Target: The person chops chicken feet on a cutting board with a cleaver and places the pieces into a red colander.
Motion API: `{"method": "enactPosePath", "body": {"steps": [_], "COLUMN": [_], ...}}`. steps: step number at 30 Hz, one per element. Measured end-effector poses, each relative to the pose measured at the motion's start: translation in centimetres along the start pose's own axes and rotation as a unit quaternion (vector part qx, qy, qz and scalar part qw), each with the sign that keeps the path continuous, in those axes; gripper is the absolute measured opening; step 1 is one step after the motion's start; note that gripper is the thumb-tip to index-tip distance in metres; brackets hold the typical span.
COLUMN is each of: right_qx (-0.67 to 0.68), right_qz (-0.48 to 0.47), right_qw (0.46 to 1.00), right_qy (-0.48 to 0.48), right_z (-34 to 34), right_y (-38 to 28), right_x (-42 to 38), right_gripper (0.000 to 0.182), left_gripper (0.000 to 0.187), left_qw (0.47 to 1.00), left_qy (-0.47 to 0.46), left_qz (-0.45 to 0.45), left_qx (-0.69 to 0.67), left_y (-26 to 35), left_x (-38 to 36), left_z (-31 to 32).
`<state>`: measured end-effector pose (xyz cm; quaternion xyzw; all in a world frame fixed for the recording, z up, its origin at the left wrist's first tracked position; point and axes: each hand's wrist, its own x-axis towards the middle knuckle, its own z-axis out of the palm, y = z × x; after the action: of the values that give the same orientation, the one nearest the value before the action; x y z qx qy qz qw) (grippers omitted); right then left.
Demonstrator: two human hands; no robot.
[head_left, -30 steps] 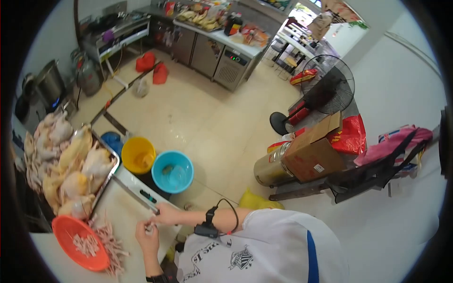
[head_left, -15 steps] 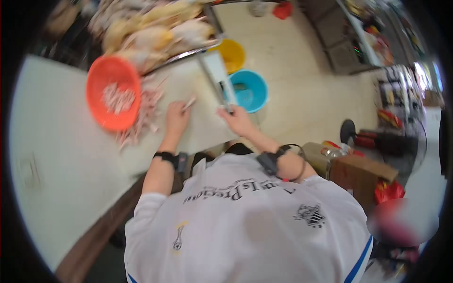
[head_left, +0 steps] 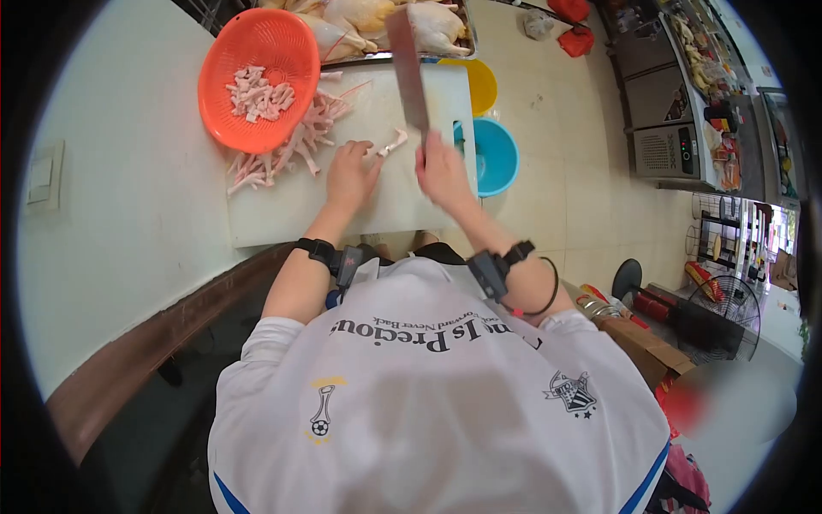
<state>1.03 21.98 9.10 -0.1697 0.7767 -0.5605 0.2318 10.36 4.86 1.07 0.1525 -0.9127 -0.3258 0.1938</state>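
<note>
Cleaver [head_left: 408, 73] lifted, chicken foot [head_left: 395, 142] laid down

The white cutting board [head_left: 398, 193] bears piled chicken feet [head_left: 301, 144] and a separate foot [head_left: 395, 142].

White shirt [head_left: 437, 411]: "Is Precious", "Forward Never Back".

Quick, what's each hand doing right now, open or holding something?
Left hand: partly curled, at a slim, pale-pink chicken foot; grip unclear.
Right hand: closed, holding a broad, rectangular metal cleaver.
</note>
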Motion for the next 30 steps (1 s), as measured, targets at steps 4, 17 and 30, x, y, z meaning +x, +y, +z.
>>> {"method": "enactPosePath", "body": {"steps": [4,17,30], "right_qx": [0.129,-0.15,0.022], "right_qz": [-0.154,0.18,0.255], "right_qw": [0.978,0.972,0.958], "right_qy": [0.051,-0.034,-0.127], "right_z": [-0.3,4.5,0.0], "right_y": [-9.3,5.4,3.8], "right_x": [3.5,0.1,1.1], "right_gripper": [0.061,0.075,0.07], "left_gripper": [0.027,0.025,0.013], "left_qw": [0.998,0.997,0.997], "left_qy": [0.049,0.054,0.008], "left_qz": [-0.03,0.028,0.042], "left_qx": [-0.03,-0.037,-0.056], "left_y": [-1.0,0.1,-2.0], "left_x": [-2.2,-0.7,-0.1], "left_z": [-3.3,-1.2,2.5]}}
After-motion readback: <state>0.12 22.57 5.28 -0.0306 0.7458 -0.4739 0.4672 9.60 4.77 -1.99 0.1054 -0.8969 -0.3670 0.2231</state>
